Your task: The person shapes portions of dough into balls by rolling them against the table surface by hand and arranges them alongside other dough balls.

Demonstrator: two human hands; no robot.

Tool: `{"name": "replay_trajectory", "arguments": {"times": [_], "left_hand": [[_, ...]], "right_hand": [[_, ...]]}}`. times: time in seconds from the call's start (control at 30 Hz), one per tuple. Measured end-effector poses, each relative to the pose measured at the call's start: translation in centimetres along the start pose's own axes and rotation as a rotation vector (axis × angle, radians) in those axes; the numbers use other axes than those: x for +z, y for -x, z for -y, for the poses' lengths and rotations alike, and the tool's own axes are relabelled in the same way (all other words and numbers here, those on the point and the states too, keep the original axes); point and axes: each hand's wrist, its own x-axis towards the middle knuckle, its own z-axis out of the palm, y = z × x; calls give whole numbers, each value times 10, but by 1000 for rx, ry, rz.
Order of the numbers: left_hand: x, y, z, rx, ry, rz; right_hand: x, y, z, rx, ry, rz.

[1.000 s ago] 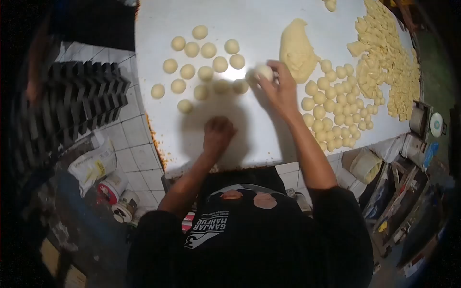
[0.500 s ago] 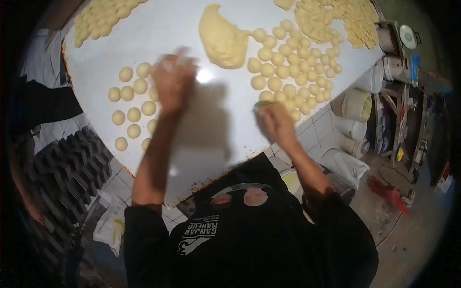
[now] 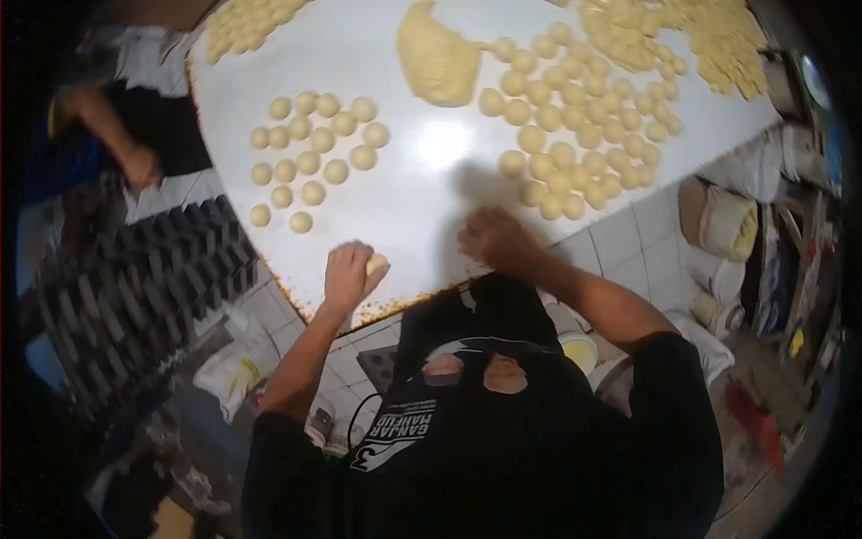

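Observation:
Near the front edge of the white table [image 3: 409, 202], my left hand [image 3: 347, 277] is closed around a pale dough ball [image 3: 377, 263]. To its right, my right hand [image 3: 496, 239] rests low over the table with curled fingers; whatever is under them is hidden. Separately spaced dough balls [image 3: 321, 139] lie beyond my left hand. Beyond and to the right of my right hand is a dense group of dough balls [image 3: 588, 136]. A large flat lump of dough [image 3: 438, 67] sits farther back, between the two groups.
Many small dough pieces [image 3: 723, 45] cover the back right of the table, and more balls [image 3: 251, 25] are packed at the back left. Stacked dark trays [image 3: 144, 283] stand on the left, near another person's hand [image 3: 141, 168]. Buckets [image 3: 727, 225] stand at the right.
My left hand has come back from the spaced balls to the front edge, and a dough ball now shows in it. My right hand has moved away from the dense group. The view has shifted.

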Motion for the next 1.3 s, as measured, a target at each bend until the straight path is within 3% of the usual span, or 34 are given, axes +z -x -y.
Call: {"name": "replay_trajectory", "arguments": {"times": [0.03,0.07,0.1,0.13,0.17,0.23,0.27,0.37,0.4,0.5,0.53,0.57,0.63,0.67,0.7,0.77,0.8,0.83,0.87,0.9,0.93,0.97,1.0,1.1,1.17,1.23,1.27,1.3], "left_hand": [[9,-9,11,12,-50,-131],[29,-25,19,30,-91,-266],[63,-43,6,-138,-33,-340],[80,-50,-18,-261,23,-294],[127,-18,-9,-288,-3,15],[83,17,-40,111,193,-71],[66,1,-19,108,335,-111],[66,-33,49,-182,-85,757],[82,-8,18,-181,-45,812],[100,-22,-18,-8,247,-157],[78,0,-23,74,271,-156],[71,-3,5,78,258,-177],[76,4,57,273,205,-90],[56,-31,48,24,-41,467],[53,-54,25,-59,126,-160],[91,-50,-11,-142,163,-197],[91,-26,-26,-109,256,-207],[83,-4,-31,13,237,-330],[78,2,-3,-101,251,-13],[75,4,19,-224,263,304],[71,-6,22,-147,150,24],[64,-15,19,-81,42,-239],[58,-42,4,-213,106,-324],[96,-21,-35,-271,66,-191],[70,21,-37,-26,147,-364],[59,14,4,-16,190,-318],[58,10,19,-15,241,-249],[46,-21,33,-104,262,-364]], "right_hand": [[26,-14,-15,-28,-20,0],[46,-39,-33,134,9,35],[65,-60,-36,301,33,78],[73,-81,-18,407,-39,-262],[94,-65,10,484,48,-179],[90,-5,28,110,-40,-60],[78,-17,4,80,-18,-64],[25,-77,-20,709,-235,837],[42,-57,10,742,-266,888],[114,-49,25,464,51,-100],[102,-27,24,263,-12,-47],[84,-31,2,243,-3,-59],[58,-39,-24,374,-62,576],[73,-46,-29,272,98,229],[66,-82,-18,329,-25,-159],[126,-57,3,453,236,-143],[112,-51,0,440,241,-162],[85,-31,1,447,4,183],[65,-27,-6,432,-229,525],[59,-41,-27,411,-221,511],[58,-52,-42,429,-110,456],[62,-55,-36,400,-62,223],[65,-59,-29,369,-5,-9],[75,-16,12,363,-126,-19],[39,8,3,218,-164,64],[25,-24,-9,299,-126,160],[15,-75,-14,500,-247,163],[8,-126,-22,709,-363,162]]}}
